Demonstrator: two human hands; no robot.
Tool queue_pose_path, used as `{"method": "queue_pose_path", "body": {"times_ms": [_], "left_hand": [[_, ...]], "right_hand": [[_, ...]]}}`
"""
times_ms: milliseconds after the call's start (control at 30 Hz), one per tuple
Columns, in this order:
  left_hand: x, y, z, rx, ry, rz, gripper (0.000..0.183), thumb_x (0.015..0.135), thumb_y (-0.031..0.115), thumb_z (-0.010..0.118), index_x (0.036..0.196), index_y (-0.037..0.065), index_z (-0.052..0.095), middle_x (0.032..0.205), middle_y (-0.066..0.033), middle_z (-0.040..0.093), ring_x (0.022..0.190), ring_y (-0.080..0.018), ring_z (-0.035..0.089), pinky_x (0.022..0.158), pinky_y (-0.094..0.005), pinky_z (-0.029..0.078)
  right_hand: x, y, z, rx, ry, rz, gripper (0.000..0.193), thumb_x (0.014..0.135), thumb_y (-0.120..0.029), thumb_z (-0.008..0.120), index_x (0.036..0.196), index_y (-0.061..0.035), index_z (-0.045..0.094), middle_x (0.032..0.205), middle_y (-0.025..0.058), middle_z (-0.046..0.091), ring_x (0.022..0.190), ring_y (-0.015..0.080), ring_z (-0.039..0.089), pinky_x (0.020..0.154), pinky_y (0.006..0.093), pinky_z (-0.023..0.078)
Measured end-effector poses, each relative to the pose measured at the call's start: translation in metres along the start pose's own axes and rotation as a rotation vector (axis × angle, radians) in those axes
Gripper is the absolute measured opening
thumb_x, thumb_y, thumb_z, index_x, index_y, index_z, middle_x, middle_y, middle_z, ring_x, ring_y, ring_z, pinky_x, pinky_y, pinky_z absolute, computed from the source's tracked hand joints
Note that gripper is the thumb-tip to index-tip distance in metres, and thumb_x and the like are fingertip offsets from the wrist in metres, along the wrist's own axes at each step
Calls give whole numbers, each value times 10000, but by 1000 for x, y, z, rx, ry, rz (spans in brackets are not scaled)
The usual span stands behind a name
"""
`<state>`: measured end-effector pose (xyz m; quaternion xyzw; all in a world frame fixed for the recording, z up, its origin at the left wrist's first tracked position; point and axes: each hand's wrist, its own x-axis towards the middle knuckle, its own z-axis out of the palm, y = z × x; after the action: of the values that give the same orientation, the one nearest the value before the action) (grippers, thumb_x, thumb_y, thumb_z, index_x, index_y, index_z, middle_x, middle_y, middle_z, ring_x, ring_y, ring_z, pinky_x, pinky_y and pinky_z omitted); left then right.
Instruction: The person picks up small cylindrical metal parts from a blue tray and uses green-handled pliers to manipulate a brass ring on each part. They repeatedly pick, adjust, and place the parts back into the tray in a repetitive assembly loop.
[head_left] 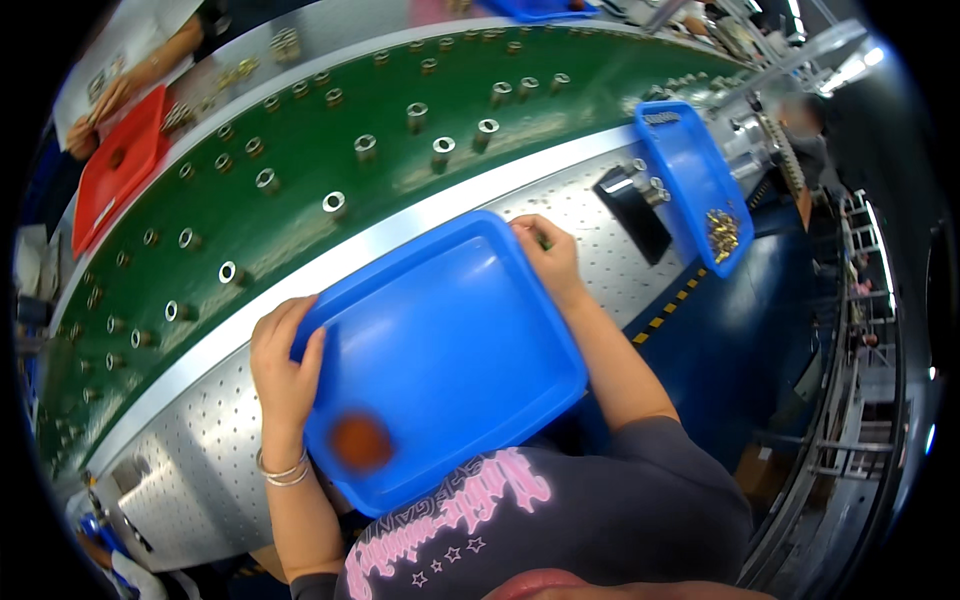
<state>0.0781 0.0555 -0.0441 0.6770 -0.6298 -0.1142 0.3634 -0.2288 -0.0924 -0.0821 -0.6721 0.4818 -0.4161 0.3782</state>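
Both hands hold a shallow blue plastic tray (450, 340) in front of my body, over the near edge of the perforated metal worktop. My left hand (284, 358) is closed on the tray's left rim, its thumb over the inside of the wall. At the far right corner, my right hand (548, 258) grips the rim with curled fingers. Inside the tray, near its lower left corner, lies a round reddish-brown object (361, 442), too blurred to name. Otherwise the tray floor is bare.
Beyond the worktop (190, 450), a green conveyor belt (300, 240) carries many short metal sleeves (334, 203). At right are a black bin (635, 215) and another blue tray (690, 160) with brass-coloured parts (722, 235). A co-worker's hands (100, 115) are near a red tray (125, 165).
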Motion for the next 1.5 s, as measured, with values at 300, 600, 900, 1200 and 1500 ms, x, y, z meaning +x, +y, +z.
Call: {"method": "queue_pose_path", "body": {"times_ms": [300,600,900,1200,1500], "left_hand": [[8,1,4,-7,-14,-29,270,774,26,595,1042,29,630,1075,-130,612,1012,-271,561,916,-345,416],[-16,-60,-19,-252,93,-380,285,898,115,518,1143,-18,577,1132,-96,597,1030,-178,550,924,-279,393],[-19,-76,-19,-444,68,-391,299,892,96,520,1175,4,559,1165,-74,572,1033,-150,527,918,-255,387],[-6,-50,-12,-334,80,-331,348,820,48,591,1167,30,574,1152,-83,587,1075,-173,521,944,-270,371],[-11,-19,-12,-49,48,-245,400,768,87,621,1163,55,565,1232,-138,518,1164,-287,476,999,-350,354]], "right_hand": [[-5,-2,-4,92,29,81,179,879,-166,554,910,-5,625,751,69,624,671,112,571,621,236,454],[-9,-7,3,-208,-40,-39,152,822,-198,588,896,-71,630,761,109,649,676,263,636,621,312,487],[-10,-16,4,-188,-137,13,189,860,-239,563,902,-68,628,803,115,656,709,254,641,627,314,478],[48,-14,-13,-172,-34,-31,209,886,-224,539,974,-55,624,764,109,627,660,217,582,636,298,450],[124,-8,4,-643,63,-96,191,839,-212,592,994,-107,551,934,104,643,836,307,615,708,397,472]]}}
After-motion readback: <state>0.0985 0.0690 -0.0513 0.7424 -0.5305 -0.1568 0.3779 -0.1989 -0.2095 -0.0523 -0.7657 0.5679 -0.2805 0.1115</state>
